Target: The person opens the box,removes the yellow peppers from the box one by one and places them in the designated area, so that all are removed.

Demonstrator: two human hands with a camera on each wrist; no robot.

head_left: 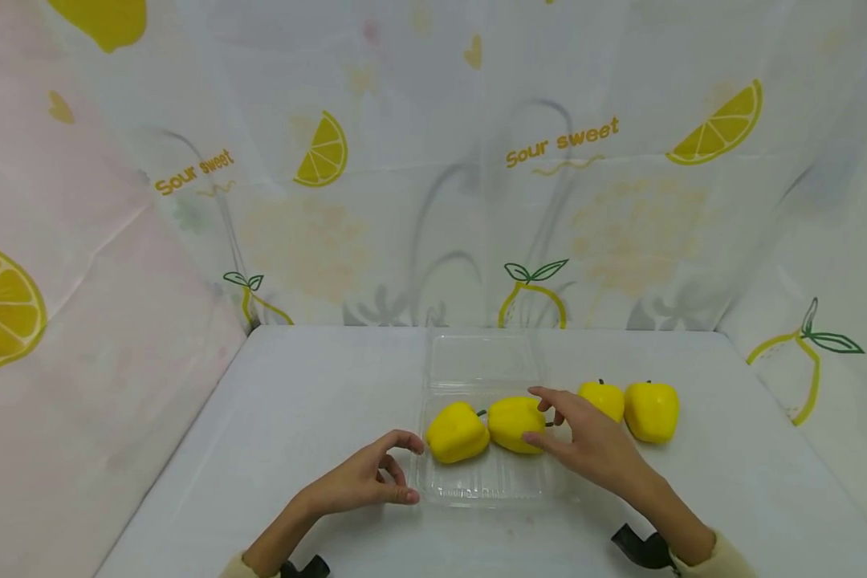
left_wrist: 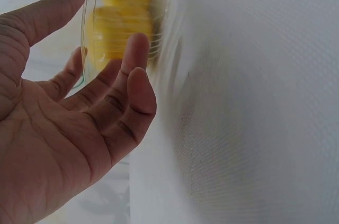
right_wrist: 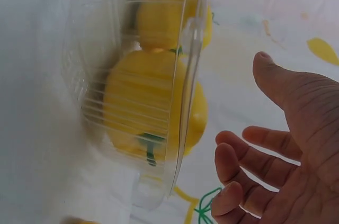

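Gripping nothing, the left hand (head_left: 367,478) is lying at the left rim of the clear box (head_left: 470,486) and the right hand (head_left: 601,443) is hovering, only the right wrist view revealing its gap from two yellow peppers (head_left: 457,434) inside. Two loose peppers (head_left: 652,413), one part-screened by that hand, are sitting right of the box; white table (head_left: 311,385) is extending left, the lid (head_left: 484,360) lying open behind.

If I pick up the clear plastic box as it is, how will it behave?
The clear plastic box would probably flex, since its ribbed, see-through walls look thin. Its lid is open at the back, so it may flop. The two yellow peppers inside have bare base in front of them, so they could roll and shift the balance.
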